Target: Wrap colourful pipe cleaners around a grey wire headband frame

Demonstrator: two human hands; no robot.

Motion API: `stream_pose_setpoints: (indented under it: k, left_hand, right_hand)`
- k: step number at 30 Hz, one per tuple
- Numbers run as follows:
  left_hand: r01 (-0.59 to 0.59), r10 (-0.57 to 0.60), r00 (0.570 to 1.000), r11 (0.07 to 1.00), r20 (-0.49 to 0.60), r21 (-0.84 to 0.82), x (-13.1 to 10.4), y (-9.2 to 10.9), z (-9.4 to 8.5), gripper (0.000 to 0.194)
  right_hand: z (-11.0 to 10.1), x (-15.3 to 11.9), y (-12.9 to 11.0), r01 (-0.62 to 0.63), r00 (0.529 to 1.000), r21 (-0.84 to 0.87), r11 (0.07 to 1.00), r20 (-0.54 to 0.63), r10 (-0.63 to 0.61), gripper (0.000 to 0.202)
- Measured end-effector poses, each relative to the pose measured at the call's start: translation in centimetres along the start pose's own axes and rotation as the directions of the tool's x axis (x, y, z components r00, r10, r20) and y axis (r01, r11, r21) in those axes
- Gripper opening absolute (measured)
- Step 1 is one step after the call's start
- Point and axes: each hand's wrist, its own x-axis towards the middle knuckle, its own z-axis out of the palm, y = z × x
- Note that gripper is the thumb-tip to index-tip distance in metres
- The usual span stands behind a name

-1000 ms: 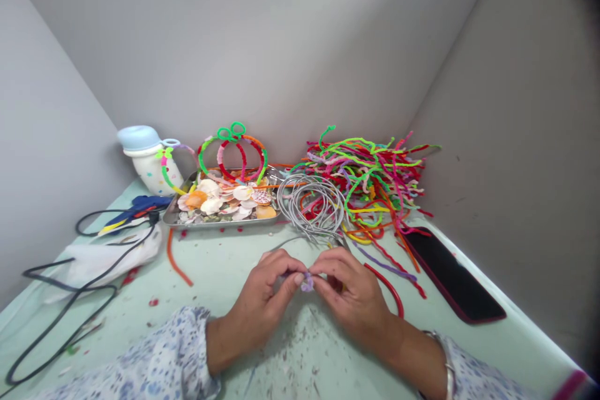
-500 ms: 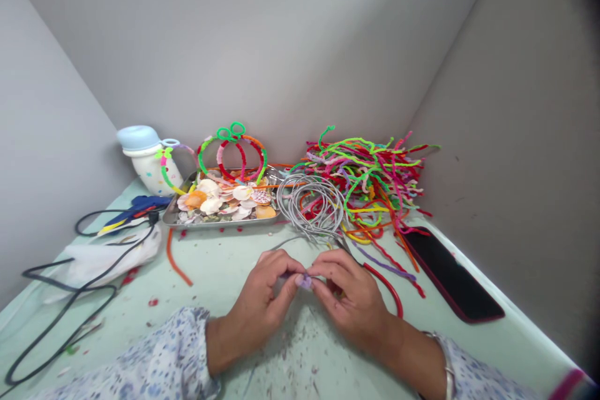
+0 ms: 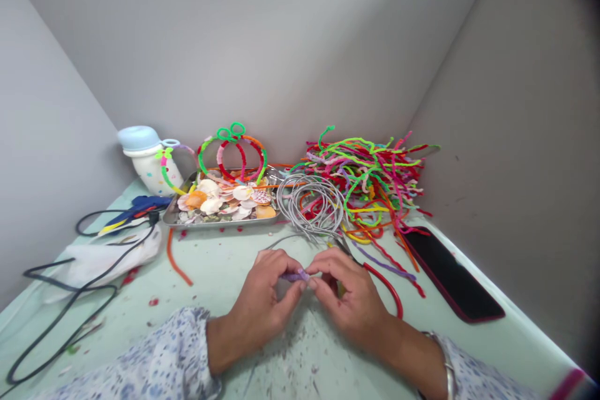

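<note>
Between my fingertips is a short purple pipe cleaner (image 3: 293,276), low over the table's middle. My left hand (image 3: 266,290) pinches it, with its purple length showing inside the curled fingers. The thumb and forefinger of my right hand (image 3: 349,290) close on its right end. Just beyond my hands lies a coil of grey wire (image 3: 311,205), with one strand reaching left behind my left hand. A red-handled tool (image 3: 391,295) lies partly under my right hand, so its kind is hidden.
A metal tray (image 3: 220,224) of seashells (image 3: 210,205) stands at the back, with pipe-cleaner headbands (image 3: 241,149) on it. Pipe cleaners (image 3: 370,169) pile up at the back right, near a black phone (image 3: 452,275). Left are a bottle (image 3: 152,165), a plastic bag (image 3: 110,262) and a black cable (image 3: 60,287).
The purple pipe cleaner has turned in my fingertips, and more of its length shows by my left hand. My hands stay in nearly the same place.
</note>
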Motion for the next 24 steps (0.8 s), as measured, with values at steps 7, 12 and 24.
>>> stream_pose_setpoints:
  k: [7,12,24]
  left_hand:
    - [-0.003,0.003,0.999,1.0,-0.036,0.016,-0.01,0.17,-0.04,0.005]
    - [0.009,-0.008,0.999,1.0,-0.04,0.014,0.17,0.18,-0.04,0.007]
    - [0.05,-0.051,0.997,0.999,-0.053,-0.016,0.18,0.29,-0.22,0.01]
  right_hand:
    - [0.01,0.11,-0.17,0.024,1.0,-0.002,1.0,0.001,-0.024,0.015]
    - [0.02,0.04,-0.19,0.024,1.0,-0.01,1.0,0.004,-0.024,0.019]
    - [0.11,0.02,-0.17,0.028,0.999,-0.004,1.0,0.023,-0.028,0.023]
